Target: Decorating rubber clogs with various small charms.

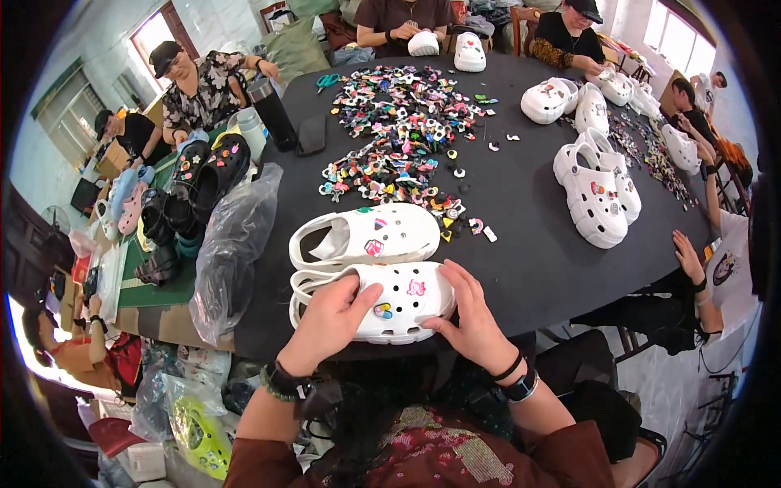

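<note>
At the near edge of the table, a white clog [370,282] lies on its sole with its toe to the right. Its perforated upper bears a pink charm [416,287] and a blue-and-yellow charm [383,310]. My left hand [327,324] grips it near the heel opening, thumb resting on the upper. My right hand [470,319] is curled round the toe, thumb at the near side. Just beyond lies the matching white clog [411,236], with several charms on its upper and pale filling inside.
A big heap of colourful shoe charms [399,106] spreads beyond the clogs on the black table [508,276]. More white clogs [598,207] stand at the right. A dark bottle [272,114], a phone-like black object [311,135] and a plastic bag [237,252] are at the left. Several people work around.
</note>
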